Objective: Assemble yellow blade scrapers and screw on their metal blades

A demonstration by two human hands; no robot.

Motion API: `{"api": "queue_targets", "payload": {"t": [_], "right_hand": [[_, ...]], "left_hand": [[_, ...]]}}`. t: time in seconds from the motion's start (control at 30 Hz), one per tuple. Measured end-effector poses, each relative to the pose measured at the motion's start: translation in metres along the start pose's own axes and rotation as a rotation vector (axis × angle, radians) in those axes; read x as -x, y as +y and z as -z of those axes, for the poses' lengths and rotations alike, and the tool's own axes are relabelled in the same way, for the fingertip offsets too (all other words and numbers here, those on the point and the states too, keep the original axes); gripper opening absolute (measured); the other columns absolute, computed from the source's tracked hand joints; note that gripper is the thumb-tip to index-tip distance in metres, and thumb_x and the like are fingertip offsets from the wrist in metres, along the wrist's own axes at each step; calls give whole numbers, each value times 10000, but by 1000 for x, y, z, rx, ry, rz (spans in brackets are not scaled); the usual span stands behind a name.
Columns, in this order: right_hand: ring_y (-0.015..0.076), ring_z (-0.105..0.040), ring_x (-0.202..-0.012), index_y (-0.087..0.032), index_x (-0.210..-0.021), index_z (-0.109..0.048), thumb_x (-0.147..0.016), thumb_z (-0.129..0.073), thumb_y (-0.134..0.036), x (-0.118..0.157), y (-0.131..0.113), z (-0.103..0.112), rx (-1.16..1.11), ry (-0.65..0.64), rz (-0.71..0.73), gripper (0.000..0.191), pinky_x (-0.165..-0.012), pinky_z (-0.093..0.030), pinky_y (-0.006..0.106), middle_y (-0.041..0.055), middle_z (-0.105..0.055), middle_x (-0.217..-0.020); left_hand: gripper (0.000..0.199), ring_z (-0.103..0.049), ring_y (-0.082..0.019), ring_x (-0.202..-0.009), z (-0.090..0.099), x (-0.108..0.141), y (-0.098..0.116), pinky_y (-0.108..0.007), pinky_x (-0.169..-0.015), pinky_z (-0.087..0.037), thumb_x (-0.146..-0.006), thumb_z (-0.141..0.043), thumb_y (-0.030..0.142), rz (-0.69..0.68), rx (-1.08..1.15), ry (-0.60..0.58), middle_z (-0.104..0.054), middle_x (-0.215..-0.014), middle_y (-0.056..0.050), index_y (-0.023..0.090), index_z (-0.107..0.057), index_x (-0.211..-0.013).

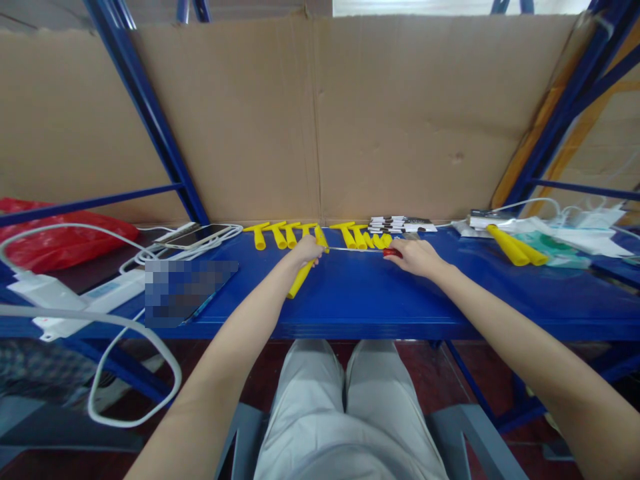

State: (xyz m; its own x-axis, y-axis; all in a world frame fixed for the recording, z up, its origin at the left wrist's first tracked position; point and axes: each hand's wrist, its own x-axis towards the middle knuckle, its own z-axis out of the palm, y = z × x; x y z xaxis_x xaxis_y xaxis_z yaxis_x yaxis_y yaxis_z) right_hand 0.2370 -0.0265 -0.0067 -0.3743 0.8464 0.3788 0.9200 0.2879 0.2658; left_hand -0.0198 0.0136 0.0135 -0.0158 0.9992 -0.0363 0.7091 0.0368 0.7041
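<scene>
My left hand (309, 250) is closed round a yellow T-shaped tool (301, 280), whose handle points down towards the table's front edge. A red-handled screwdriver (391, 253) is in my closed right hand (413, 256); its thin metal shaft runs left to the yellow tool's head beside my left hand. Behind my left hand stands a row of yellow T-shaped pieces (259, 237). More yellow T-shaped pieces (345, 235) and short yellow parts (385, 241) lie between and behind my hands.
On the blue table (360, 293) are black-and-white packets (400, 224) at the back, two yellow handles (515, 248) with plastic bags at the right, and a power strip (100, 300), cables and a phone (200, 235) at the left. Cardboard (400, 120) walls the back.
</scene>
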Motion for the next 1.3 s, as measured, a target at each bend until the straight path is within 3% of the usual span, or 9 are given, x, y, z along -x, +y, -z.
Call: {"api": "queue_targets", "payload": {"t": [0.17, 0.33, 0.67, 0.9, 1.3], "right_hand": [[228, -642, -876, -164, -1004, -610, -915, -422, -384, 0, 0, -1, -54, -10, 27, 303, -657, -400, 290, 103, -692, -1023], [237, -648, -811, -161, -1052, -562, -887, -476, -362, -1, 0, 0, -36, -29, -1, 273, -613, -379, 288, 107, -702, -957], [229, -645, -855, -161, -984, -601, -920, -410, -347, 0, -1, 1, -55, -25, 41, 274, -639, -390, 289, 106, -694, -1005], [223, -644, -779, -158, -1018, -570, -882, -489, -328, -1, 0, 1, -44, -33, 14, 233, -585, -363, 276, 95, -702, -894], [219, -636, -877, -156, -1001, -610, -923, -401, -337, 0, -1, 2, -69, -46, 38, 287, -661, -403, 281, 111, -681, -1028]], "left_hand": [[87, -443, -77, -367, 0, -1, 0, -184, -405, -359, -844, -523, 122, 2, 10, -8, -449, -447, 41, 112, -561, -767], [63, -432, -69, -361, 0, -1, 0, -177, -383, -343, -848, -511, 107, -4, 16, -12, -448, -462, 46, 102, -554, -802], [84, -438, -72, -365, 0, 0, 0, -184, -410, -361, -851, -512, 119, -4, 13, -9, -452, -458, 44, 96, -565, -790], [120, -451, -89, -368, 0, 0, 0, -203, -448, -396, -854, -497, 119, -7, 2, -14, -452, -425, 36, 80, -588, -785], [106, -456, -87, -372, 0, -2, -1, -203, -458, -405, -856, -508, 126, -9, 11, -10, -460, -438, 36, 75, -588, -808]]}}
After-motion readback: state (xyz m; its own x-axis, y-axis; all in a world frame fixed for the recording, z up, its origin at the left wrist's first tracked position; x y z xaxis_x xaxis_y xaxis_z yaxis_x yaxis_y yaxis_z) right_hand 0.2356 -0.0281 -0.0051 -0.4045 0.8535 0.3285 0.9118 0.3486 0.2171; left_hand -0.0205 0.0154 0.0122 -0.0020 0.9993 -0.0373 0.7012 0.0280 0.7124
